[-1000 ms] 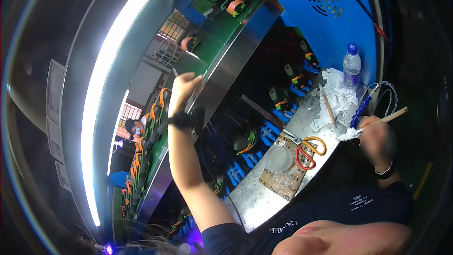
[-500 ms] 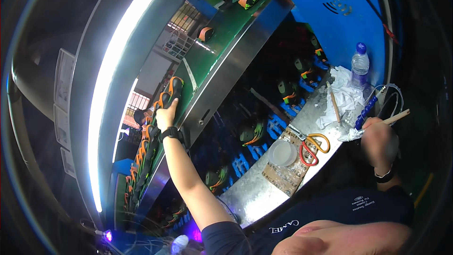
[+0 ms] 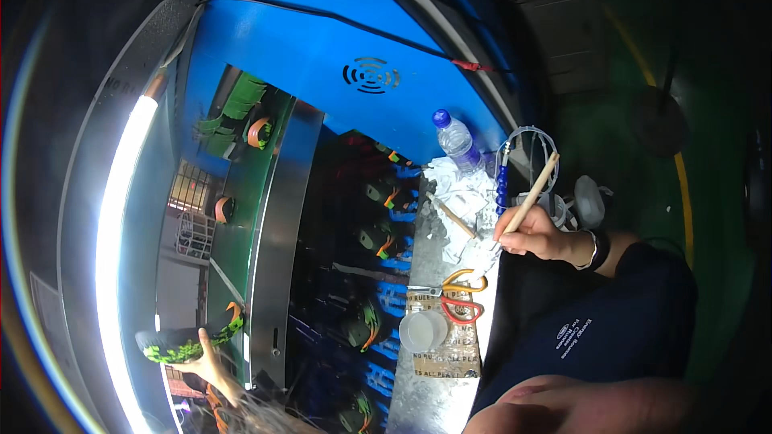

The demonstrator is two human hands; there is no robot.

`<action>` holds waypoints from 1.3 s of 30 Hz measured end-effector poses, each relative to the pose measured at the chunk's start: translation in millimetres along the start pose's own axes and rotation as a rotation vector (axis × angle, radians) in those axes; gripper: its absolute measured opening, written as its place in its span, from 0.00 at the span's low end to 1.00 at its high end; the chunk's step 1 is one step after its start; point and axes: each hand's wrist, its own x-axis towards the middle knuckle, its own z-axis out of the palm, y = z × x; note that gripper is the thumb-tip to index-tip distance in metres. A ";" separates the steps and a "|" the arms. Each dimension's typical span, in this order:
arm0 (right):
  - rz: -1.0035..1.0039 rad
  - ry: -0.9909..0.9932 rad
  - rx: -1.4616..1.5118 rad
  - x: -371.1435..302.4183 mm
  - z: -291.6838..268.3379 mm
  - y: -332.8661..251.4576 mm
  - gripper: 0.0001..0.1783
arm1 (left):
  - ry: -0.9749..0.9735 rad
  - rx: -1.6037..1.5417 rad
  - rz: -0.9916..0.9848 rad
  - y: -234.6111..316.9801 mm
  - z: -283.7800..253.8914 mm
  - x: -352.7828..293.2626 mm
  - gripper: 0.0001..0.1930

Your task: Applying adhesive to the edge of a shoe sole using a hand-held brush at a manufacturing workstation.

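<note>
My left hand (image 3: 209,366) is closed around a black shoe (image 3: 178,344) with bright green patterning and an orange end, raised beside the conveyor belt. Its thumb lies across the shoe's side; part of the grip is hidden. My right hand (image 3: 537,235) pinches a pale wooden stick (image 3: 532,197), like a brush handle, over the near side of the metal ledge. The stick tilts up and away, and its lower tip is hard to make out. Close to that hand are crumpled white cloths (image 3: 458,193) and a blue segmented hose (image 3: 503,189).
Scissors (image 3: 462,297) with orange and red handles and a clear cup (image 3: 423,330) rest on brown cardboard (image 3: 450,362). A second wooden stick (image 3: 455,217) lies by the cloths. A bottle (image 3: 457,141) stands behind. More shoes (image 3: 378,239) hang below the green conveyor (image 3: 248,249).
The view has swung to the right. My left hand has lifted a shoe from the row at the belt. My right hand still holds the stick, which now points more upward.
</note>
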 end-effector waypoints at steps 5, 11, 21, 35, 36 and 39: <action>0.025 -0.093 -0.031 -1.8 13.4 -0.7 0.06 | -0.163 -0.500 -0.243 -26.8 -25.3 -6.3 0.37; 0.047 -0.155 -0.163 19.6 32.3 60.7 0.05 | -0.324 -0.952 -0.456 -4.6 -54.6 -136.9 0.37; 0.170 -0.492 -0.573 43.1 98.1 158.5 0.04 | -0.434 -1.428 -1.210 -12.2 -90.3 -370.2 0.38; 0.214 -0.596 -0.795 58.1 103.9 177.8 0.05 | -0.345 -1.074 -1.089 -49.8 -119.0 -378.1 0.40; 0.241 -0.656 -0.849 60.7 108.0 182.6 0.06 | -0.364 -1.071 -1.033 -58.7 -117.4 -365.3 0.42; 0.287 -0.601 -0.783 59.4 108.5 171.5 0.06 | -0.345 -0.947 -0.897 -52.9 -107.4 -334.3 0.43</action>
